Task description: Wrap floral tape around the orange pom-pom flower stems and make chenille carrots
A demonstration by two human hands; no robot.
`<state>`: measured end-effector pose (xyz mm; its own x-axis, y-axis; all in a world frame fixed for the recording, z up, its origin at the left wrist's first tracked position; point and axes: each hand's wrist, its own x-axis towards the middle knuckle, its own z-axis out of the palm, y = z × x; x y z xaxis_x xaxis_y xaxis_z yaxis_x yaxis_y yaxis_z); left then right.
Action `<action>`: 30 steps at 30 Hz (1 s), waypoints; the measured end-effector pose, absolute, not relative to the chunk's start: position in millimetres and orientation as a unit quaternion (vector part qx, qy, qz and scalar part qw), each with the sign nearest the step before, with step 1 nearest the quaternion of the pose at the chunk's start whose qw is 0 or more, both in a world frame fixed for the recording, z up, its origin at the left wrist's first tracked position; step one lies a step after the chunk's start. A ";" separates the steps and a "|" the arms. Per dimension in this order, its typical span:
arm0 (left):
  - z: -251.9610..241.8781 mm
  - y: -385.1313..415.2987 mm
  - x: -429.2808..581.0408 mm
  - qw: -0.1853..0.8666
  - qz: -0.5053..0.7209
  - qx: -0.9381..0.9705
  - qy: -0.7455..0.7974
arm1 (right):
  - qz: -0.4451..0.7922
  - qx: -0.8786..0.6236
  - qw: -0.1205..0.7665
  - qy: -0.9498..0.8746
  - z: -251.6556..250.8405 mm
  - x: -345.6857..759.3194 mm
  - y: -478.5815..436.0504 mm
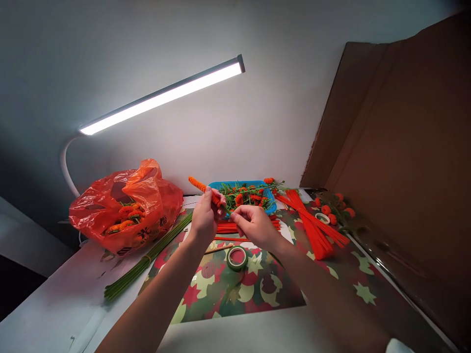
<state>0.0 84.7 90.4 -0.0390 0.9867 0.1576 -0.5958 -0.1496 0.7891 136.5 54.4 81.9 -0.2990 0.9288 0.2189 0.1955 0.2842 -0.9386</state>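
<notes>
Hands (205, 215) (254, 223), two, held fuzzy orange piece (197, 184), one

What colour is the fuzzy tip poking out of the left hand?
The fuzzy tip is orange, clearest in the head view.

Orange strip (197, 184); blue basket (273, 208); green stem bundle (147, 260); mat (235, 296) red-green, star-patterned.

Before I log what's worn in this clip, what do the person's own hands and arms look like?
The left hand and right hand are bare, with no gloves, rings or watch visible. The left forearm and right forearm are uncovered too, without visible markings. A small whitish patch, probably a fabric sleeve edge, shows by the right elbow; no left sleeve is in view.
</notes>
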 end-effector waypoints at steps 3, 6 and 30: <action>86.9 81.2 5.2 0.592 0.664 0.370 0.268 | 0.438 -0.412 0.434 -0.671 83.0 136.0 53.8; 83.4 76.1 12.4 0.587 0.662 0.381 0.269 | 0.442 -0.409 0.441 -0.665 82.3 134.9 53.9; 101.4 78.7 -7.4 0.663 0.697 0.231 0.145 | 0.424 -0.406 0.389 -0.710 70.8 126.8 54.2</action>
